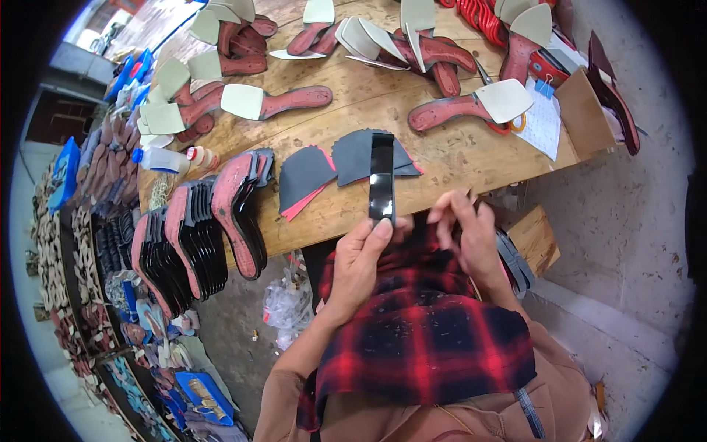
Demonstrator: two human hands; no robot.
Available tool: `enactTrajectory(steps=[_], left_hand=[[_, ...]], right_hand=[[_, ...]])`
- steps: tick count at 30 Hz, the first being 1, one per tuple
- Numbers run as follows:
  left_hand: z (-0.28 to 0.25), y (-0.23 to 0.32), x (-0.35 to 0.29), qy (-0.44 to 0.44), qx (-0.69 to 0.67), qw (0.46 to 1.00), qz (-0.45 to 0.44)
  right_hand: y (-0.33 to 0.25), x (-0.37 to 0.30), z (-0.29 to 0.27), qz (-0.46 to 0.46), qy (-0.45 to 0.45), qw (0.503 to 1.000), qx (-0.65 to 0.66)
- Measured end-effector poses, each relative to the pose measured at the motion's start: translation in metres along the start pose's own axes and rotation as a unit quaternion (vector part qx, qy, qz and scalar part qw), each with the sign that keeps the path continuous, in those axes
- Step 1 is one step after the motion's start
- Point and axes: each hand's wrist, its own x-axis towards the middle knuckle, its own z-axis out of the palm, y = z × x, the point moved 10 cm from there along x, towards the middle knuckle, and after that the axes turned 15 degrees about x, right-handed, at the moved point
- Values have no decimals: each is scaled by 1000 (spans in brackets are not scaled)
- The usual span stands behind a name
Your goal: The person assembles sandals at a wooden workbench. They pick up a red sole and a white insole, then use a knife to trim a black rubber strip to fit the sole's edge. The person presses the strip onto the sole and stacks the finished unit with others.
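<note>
My left hand [357, 265] is closed on the lower end of a glossy black strip [381, 177], thumb on its face, holding it upright at the table's front edge. To the right, my right hand [468, 228] is a little blurred; its fingers are loosely bent and apart, with nothing visible in them. Behind the strip lie dark grey pieces with zigzag-cut curved edges and pink undersides, a left one [303, 177] and a right one [353, 158] partly hidden by the strip.
Stacks of pink-topped, black-edged shoe soles [239, 199] line the table's [294, 232] left front edge. Reddish insoles with cream front pieces [276, 102] lie along the back. Scissors [515, 124], a written sheet [541, 121] and a cardboard box [585, 110] are at the right. A white bottle [160, 160] stands left.
</note>
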Motion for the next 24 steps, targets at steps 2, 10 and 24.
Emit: enactTrajectory(steps=[2, 10, 24], left_hand=[[0, 3, 10, 9, 5, 999, 49], [10, -14, 12, -27, -96, 995, -20], [-4, 52, -26, 85, 524, 765, 363]], right_hand=[[15, -10, 12, 55, -42, 995, -78], [-1, -12, 64, -58, -227, 961, -150], [31, -22, 37, 60, -173, 969, -168]])
